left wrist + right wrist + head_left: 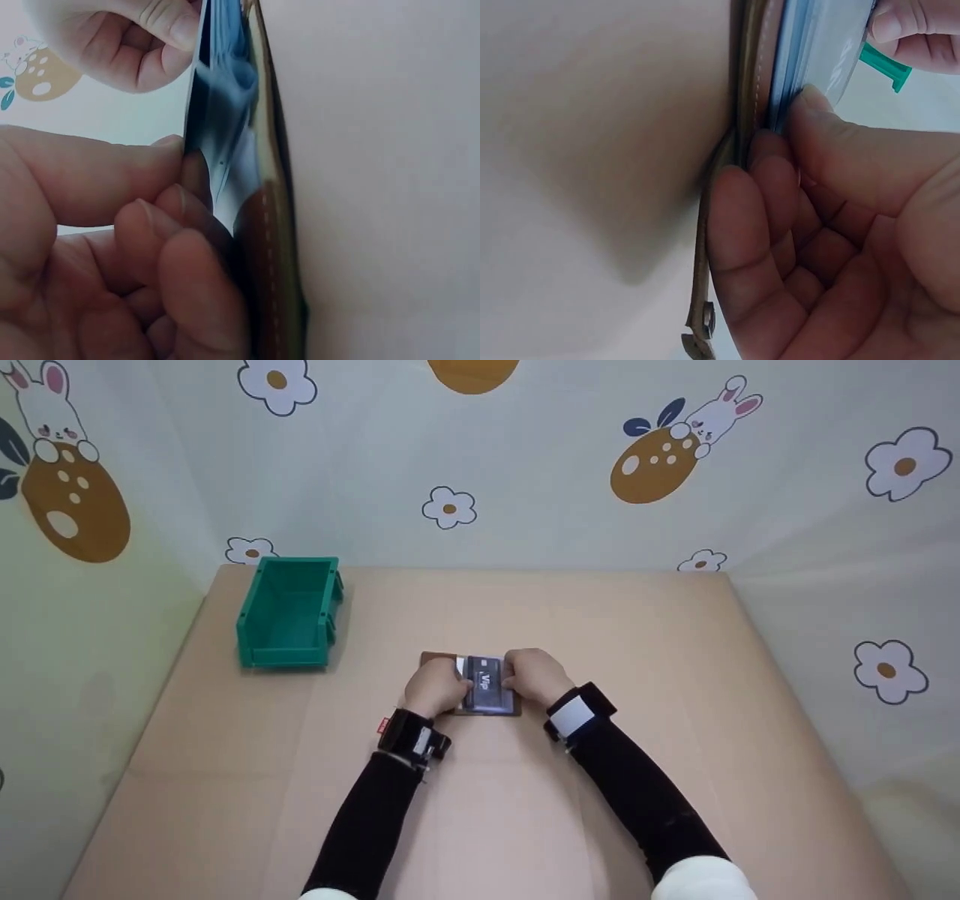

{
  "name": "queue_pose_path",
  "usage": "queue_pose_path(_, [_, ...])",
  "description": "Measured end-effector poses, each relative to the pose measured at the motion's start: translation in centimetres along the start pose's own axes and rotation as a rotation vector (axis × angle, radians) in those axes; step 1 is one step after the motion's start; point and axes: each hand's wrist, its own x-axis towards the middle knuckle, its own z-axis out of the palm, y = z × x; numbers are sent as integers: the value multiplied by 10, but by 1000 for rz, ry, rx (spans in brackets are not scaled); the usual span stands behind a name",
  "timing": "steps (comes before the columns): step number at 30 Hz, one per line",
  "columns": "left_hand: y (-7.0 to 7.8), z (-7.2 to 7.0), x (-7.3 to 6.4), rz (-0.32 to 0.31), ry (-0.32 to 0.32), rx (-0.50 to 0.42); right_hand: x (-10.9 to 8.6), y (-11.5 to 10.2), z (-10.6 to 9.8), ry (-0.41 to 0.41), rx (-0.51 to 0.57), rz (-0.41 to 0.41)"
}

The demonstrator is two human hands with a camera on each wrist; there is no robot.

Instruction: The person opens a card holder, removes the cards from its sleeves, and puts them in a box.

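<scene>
A brown leather card holder [437, 657] lies opened on the table, with a dark card [484, 681] marked "Vip" on top of its clear plastic sleeves [231, 82]. My left hand [435, 688] pinches the left edge of the top sleeve and card between thumb and a fingertip, its other fingers curled against the leather. At the right edge, my right hand [538, 676] grips the sleeves, thumb on top and fingers at the cover's side. In the right wrist view a leather strap [700, 277] with a metal snap sticks out past the fingers.
A green plastic bin [289, 615] stands at the table's back left, left of the hands. The beige table [517, 802] meets patterned cloth walls [540, 472] at the back and sides. Each wrist carries a strapped-on black camera.
</scene>
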Motion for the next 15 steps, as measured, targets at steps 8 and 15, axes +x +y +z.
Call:
queue_pose_path(8, [-14, -15, -4, 14, -18, -9, 0, 2, 2, 1, 1, -16])
queue_pose_path(15, [-34, -34, -9, -52, -62, -143, -2, 2, 0, 1, 10, -26])
